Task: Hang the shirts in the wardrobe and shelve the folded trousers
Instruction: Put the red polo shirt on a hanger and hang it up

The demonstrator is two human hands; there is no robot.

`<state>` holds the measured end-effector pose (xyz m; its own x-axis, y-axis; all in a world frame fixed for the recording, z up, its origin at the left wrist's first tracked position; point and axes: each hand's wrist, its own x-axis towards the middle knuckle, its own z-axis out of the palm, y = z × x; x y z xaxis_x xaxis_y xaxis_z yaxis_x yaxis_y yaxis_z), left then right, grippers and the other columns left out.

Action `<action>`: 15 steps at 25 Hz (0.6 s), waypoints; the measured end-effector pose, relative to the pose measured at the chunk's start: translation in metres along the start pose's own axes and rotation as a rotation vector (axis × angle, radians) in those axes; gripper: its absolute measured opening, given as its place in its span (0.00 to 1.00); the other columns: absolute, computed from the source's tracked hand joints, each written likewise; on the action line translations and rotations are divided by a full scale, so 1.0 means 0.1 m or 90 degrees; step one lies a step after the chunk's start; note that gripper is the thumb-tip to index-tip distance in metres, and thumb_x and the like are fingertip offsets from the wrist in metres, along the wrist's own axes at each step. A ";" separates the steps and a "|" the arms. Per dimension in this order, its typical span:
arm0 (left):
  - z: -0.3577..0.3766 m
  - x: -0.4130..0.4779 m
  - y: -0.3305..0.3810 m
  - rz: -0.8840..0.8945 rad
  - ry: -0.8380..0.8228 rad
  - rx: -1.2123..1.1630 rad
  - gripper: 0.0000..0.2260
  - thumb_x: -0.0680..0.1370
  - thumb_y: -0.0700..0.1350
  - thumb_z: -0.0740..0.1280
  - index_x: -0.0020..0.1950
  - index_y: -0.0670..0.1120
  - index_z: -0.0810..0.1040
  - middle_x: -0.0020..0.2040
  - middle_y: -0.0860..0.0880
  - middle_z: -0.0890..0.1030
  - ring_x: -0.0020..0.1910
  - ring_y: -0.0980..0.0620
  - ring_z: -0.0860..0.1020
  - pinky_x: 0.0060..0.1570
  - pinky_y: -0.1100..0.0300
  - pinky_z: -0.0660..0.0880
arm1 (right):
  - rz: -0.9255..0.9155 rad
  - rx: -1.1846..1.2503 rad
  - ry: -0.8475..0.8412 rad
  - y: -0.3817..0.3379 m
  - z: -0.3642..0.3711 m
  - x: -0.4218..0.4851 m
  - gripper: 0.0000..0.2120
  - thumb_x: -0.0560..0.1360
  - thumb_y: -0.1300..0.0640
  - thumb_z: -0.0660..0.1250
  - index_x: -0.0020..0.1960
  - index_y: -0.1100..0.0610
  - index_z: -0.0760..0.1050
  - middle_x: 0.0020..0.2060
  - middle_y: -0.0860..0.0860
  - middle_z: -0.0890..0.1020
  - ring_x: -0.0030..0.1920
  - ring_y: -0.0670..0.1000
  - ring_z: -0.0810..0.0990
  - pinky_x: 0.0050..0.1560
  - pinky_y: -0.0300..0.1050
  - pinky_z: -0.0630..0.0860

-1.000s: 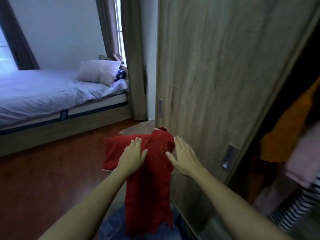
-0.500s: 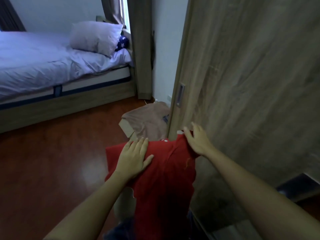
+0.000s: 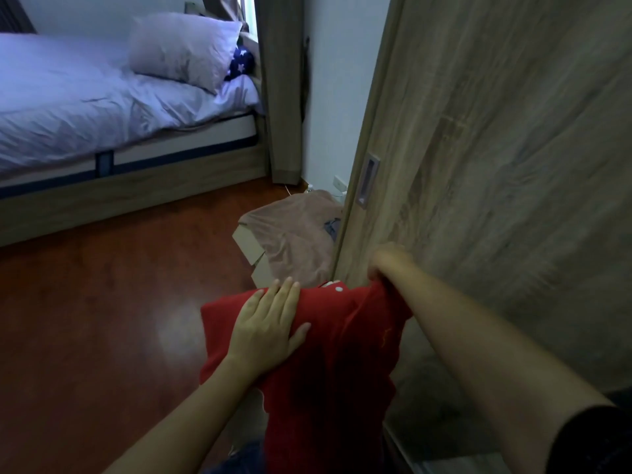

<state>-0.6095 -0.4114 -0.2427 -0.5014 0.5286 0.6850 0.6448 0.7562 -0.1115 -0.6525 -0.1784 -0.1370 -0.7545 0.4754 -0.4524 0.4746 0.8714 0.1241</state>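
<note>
Hanging step: our left hand (image 3: pixel 270 331) lay flat-fingered on the red shirt (image 3: pixel 328 371), lower centre; right hand (image 3: pixel 388 265) clutched its shoulder. Next, likely: carry it round the wardrobe door (image 3: pixel 478 165).

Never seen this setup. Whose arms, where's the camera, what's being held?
No robot: these are a person's bare arms, filmed by one wide-angle camera worn on their head, looking forward and down. The left hand lies flat on a red shirt; the right hand grips the shirt's top edge, next to the wooden wardrobe door. Behind, on the floor, a cardboard box has a brownish garment draped over it. A bed with a pillow stands at the left.
</note>
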 end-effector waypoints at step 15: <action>-1.19 1.20 0.42 -0.287 -0.100 -0.399 0.30 0.70 0.51 0.66 0.72 0.49 0.64 0.77 0.47 0.53 0.73 0.45 0.56 0.66 0.39 0.60 | -0.432 0.320 0.678 0.82 -0.34 -1.62 0.12 0.70 0.65 0.64 0.51 0.56 0.80 0.45 0.50 0.79 0.46 0.50 0.77 0.46 0.40 0.71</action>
<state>-0.5739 -0.3615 -0.0794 -0.8375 0.3067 0.4523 0.5415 0.5771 0.6113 -0.5067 -0.1803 -0.0239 -0.7769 0.0358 0.6286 -0.1869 0.9403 -0.2845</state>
